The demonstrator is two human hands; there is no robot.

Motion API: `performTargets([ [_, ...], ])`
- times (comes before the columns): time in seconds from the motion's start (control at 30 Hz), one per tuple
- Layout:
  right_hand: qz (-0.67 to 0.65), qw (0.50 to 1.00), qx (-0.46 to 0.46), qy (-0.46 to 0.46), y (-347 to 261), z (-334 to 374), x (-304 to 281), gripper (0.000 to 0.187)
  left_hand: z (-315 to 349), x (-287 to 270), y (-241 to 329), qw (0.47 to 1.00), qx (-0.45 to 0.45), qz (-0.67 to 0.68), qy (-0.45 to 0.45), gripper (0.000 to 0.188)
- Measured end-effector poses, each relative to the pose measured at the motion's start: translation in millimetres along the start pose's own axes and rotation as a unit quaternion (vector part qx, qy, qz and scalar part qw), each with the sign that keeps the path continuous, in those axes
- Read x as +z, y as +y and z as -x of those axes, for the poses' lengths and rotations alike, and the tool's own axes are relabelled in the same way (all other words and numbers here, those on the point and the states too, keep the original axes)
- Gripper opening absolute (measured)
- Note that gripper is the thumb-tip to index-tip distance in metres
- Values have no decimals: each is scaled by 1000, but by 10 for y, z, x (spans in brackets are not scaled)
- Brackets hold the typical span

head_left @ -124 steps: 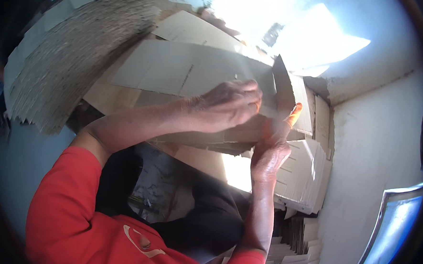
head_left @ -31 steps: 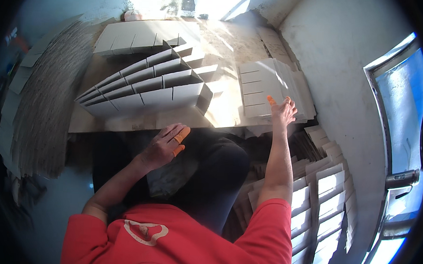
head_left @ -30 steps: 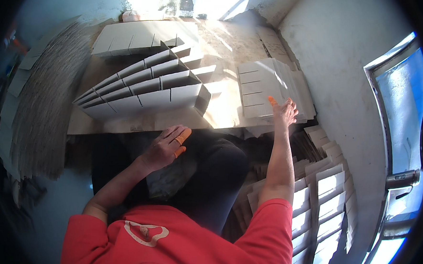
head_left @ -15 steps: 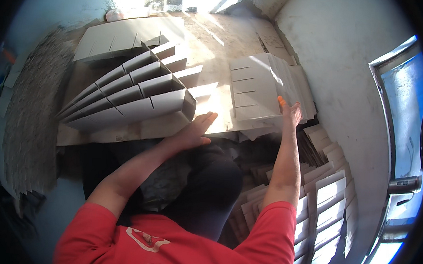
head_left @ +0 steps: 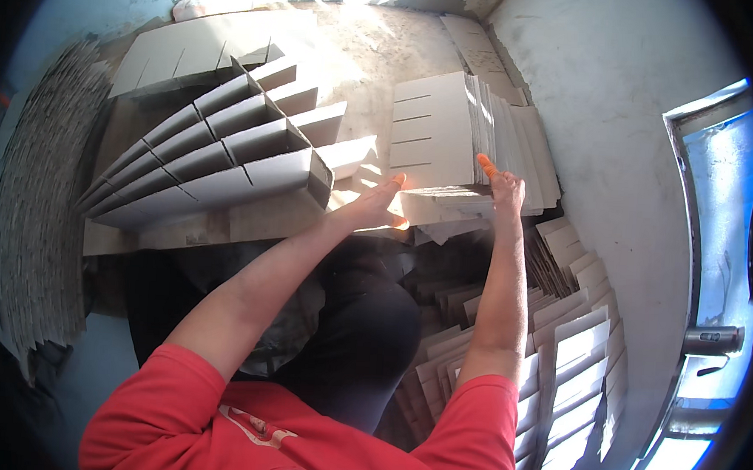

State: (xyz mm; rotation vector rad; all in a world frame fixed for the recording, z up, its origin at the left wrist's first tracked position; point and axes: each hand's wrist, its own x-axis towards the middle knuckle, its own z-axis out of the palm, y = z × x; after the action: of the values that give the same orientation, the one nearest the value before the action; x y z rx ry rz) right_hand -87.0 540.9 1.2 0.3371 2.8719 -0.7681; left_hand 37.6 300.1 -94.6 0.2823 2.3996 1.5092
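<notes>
A stack of slotted white cardboard sheets (head_left: 437, 132) lies on the table, its right side fanned out into several layers. My right hand (head_left: 507, 189) is at the stack's near right corner, with an orange-tipped digit stretched along the sheet edges. Just short of the near left corner is my left hand (head_left: 378, 208), thumb and fingers apart, nothing in it. Its fingertips are orange too. To its left stands an assembled cardboard divider grid (head_left: 219, 146), partly folded, cells open and narrowing toward the left.
More slotted sheets (head_left: 169, 58) lie behind the grid. A tall pile of cardboard (head_left: 41, 209) stands at the far left. Below right, several finished dividers (head_left: 579, 356) are stacked beside the wall (head_left: 602, 162). A window (head_left: 717, 227) with a metal latch is at the right. Sunlight falls across the table (head_left: 352, 51).
My left hand has moved right, closer to the sheet stack, with its thumb spread. The stack's right side is more fanned out. The whole view has shifted slightly.
</notes>
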Motion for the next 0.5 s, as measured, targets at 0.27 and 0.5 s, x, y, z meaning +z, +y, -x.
performTargets([
  [0.27, 56, 980, -149, 120, -573, 571, 434, 94, -31, 56, -92, 998, 28, -48, 9, 87],
  [0.5, 29, 954, -235, 185, -626, 603, 592, 74, 321, 213, -90, 989, 95, -34, 110, 75],
])
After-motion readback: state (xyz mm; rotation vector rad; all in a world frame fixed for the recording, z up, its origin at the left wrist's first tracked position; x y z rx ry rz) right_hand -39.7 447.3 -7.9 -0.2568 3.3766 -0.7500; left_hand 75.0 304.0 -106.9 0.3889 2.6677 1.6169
